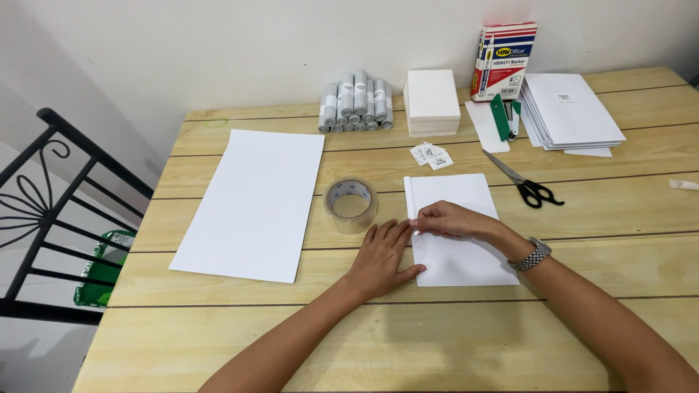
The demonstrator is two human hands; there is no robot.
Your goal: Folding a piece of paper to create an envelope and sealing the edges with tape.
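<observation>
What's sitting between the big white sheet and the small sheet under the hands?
In the head view, a roll of clear tape stands between the big white sheet and the small sheet.

sheet: small white paper sheet (459,218), flat on the wooden table
edge: left side folded into a narrow strip
place: just right of the tape roll (350,204)

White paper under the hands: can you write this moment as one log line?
left hand: flat beside white paper | right hand: pinching its folded left edge | tape roll: near left hand
</observation>
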